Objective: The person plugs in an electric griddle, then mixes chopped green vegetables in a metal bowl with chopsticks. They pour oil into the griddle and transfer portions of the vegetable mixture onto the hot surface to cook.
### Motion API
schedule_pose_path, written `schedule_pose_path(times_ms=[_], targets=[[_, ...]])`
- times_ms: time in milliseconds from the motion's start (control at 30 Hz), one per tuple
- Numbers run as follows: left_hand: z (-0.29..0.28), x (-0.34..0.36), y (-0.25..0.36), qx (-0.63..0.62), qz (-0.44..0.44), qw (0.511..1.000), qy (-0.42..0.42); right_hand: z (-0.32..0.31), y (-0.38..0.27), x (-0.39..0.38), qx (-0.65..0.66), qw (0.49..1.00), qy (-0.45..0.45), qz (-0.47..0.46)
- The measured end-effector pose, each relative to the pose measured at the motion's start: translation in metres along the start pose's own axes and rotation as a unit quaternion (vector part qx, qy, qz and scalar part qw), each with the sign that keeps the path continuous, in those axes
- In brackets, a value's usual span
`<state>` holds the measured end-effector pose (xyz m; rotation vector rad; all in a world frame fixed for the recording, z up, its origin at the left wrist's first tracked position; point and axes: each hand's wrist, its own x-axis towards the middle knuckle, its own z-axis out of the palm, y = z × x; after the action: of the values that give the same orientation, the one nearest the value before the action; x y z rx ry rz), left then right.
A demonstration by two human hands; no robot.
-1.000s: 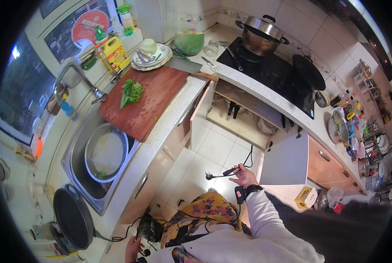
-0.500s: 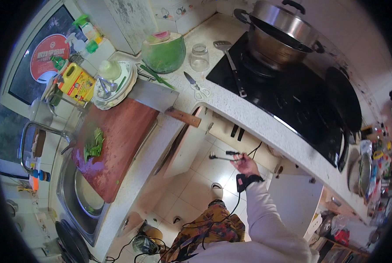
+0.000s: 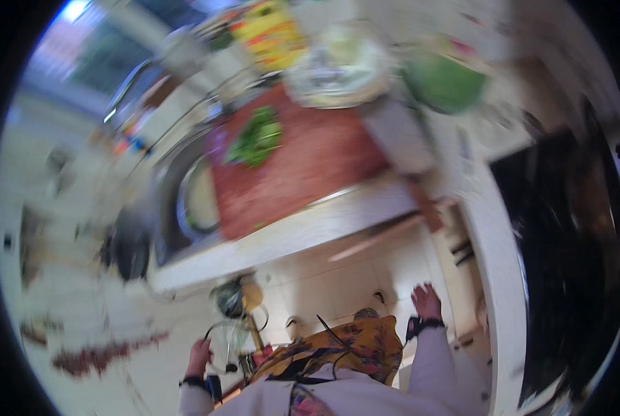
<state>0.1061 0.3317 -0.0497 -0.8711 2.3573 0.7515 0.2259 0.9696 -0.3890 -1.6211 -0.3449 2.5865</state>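
The view is blurred by motion. My left hand [image 3: 197, 358] is low at the left, closed on a thin black cord [image 3: 211, 331] that loops beside a dark rounded appliance [image 3: 229, 301] on the floor. My right hand [image 3: 426, 300] is low at the right, its fingers apart, near the counter's front edge, with no plug visible in it. Above lies a reddish cutting board [image 3: 317, 159] with leafy greens [image 3: 253, 139] and, at its right, a cleaver [image 3: 393, 135].
A sink [image 3: 168, 201] and a dark pan [image 3: 131, 246] sit at the left. Stacked plates [image 3: 338, 73], a cut watermelon [image 3: 438, 83] and a black stove [image 3: 560, 256] line the back and right. An open cabinet door [image 3: 372, 239] is below the counter.
The view has swung toward the sink and board. My right hand, earlier holding a plug, now shows none, its fingers spread. My left hand has come back into view.
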Motion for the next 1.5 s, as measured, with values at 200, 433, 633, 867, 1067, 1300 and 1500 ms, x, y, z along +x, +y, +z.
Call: schedule_pose_path(times_ms=[200,433,633,867,1067,1300,1500], targets=[[-0.011,-0.042,-0.011,-0.224,-0.017,0.974,0.021,0.081,0.100,-0.067,-0.217,0.954,-0.110,0.174],[-0.084,-0.063,-0.056,-0.657,-0.004,0.753,0.029,0.280,0.197,-0.169,-0.544,0.779,-0.276,0.146],[-0.200,-0.078,-0.121,-0.890,0.075,0.444,-0.078,0.386,0.406,-0.298,-0.696,0.452,-0.541,0.139],[-0.285,-0.060,-0.164,-0.939,0.167,0.285,-0.097,0.438,0.579,-0.429,-0.589,0.317,-0.726,0.162],[-0.313,-0.033,-0.179,-0.945,0.253,0.206,-0.030,0.480,0.627,-0.458,-0.621,0.365,-0.556,0.415],[-0.327,-0.006,-0.174,-0.907,0.197,0.335,0.160,0.575,0.679,-0.493,-0.501,0.507,-0.633,0.303],[-0.340,0.037,-0.142,-0.883,0.196,0.389,0.177,0.631,0.736,-0.536,-0.425,0.563,-0.650,0.283]])
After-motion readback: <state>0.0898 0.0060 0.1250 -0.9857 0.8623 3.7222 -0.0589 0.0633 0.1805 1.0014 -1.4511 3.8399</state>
